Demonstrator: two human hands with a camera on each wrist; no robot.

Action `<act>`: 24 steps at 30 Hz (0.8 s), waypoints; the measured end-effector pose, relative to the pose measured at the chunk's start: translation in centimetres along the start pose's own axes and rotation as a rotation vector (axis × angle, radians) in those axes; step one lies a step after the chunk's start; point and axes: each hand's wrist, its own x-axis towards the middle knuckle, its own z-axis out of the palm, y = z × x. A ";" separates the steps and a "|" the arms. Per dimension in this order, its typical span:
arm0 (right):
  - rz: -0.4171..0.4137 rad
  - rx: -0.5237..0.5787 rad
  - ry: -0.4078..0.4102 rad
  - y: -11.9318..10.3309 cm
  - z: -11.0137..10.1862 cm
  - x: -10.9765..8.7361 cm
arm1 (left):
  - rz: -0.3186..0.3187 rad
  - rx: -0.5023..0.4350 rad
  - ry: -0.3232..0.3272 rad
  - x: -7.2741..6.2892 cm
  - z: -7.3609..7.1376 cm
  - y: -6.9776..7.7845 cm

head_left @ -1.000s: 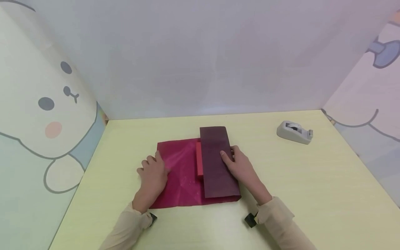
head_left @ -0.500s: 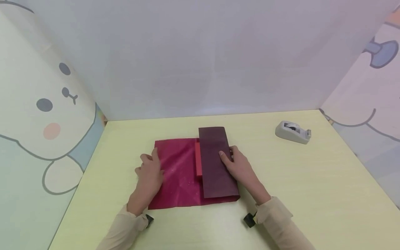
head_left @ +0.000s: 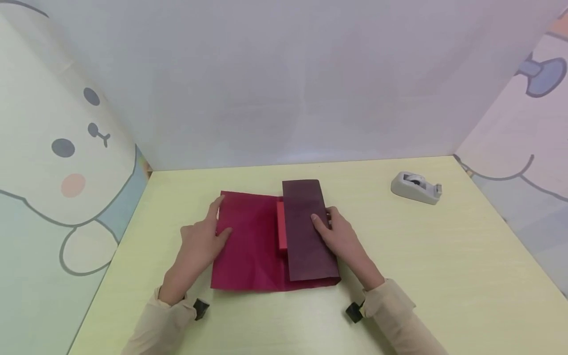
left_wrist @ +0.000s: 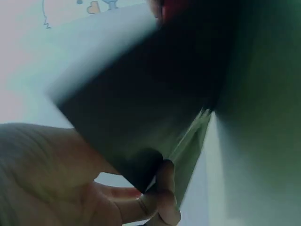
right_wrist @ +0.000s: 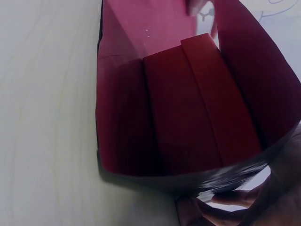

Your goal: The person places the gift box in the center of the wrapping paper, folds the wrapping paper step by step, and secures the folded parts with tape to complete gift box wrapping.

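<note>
A sheet of wrapping paper [head_left: 248,241], magenta inside and dark purple outside, lies on the table with its right part folded over a red box [head_left: 282,226]. Only a strip of the box shows in the head view; the right wrist view looks in at its end [right_wrist: 197,103]. My left hand [head_left: 199,241] holds the paper's left edge, slightly raised, thumb on the magenta face and fingers at the edge or below. With its thumb on the dark flap [head_left: 310,236] and fingers at the right side, my right hand [head_left: 341,236] grips the folded paper around the box.
A grey tape dispenser [head_left: 416,188] stands at the back right of the pale yellow table [head_left: 443,256]. Behind it rises a plain light wall [head_left: 301,88]. Cartoon-printed panels [head_left: 66,197] border the left and right sides.
My left hand has shifted left along the paper's left edge and taken hold of it. That edge has lifted a little. My right hand stays on the folded part.
</note>
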 end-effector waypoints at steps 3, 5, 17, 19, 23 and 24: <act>0.002 0.005 -0.004 0.0 -0.1 0.0 | 0.075 -0.061 0.040 0.4 -0.7 0.5; 0.003 0.008 -0.008 0.0 -0.2 0.0 | 0.116 -0.107 0.056 0.6 -0.9 0.8; 0.011 0.018 -0.012 -0.1 0.0 0.0 | 0.160 -0.366 0.022 1.9 -1.0 4.7; 0.011 0.020 -0.011 -0.1 0.0 0.1 | 0.173 -0.397 0.012 2.2 -0.9 5.4; 0.009 0.027 -0.011 -0.1 -0.1 0.1 | 0.185 -0.461 -0.017 2.8 -0.5 6.5; 0.008 0.029 -0.011 0.0 -0.1 0.1 | 0.187 -0.474 -0.024 3.0 -0.4 6.8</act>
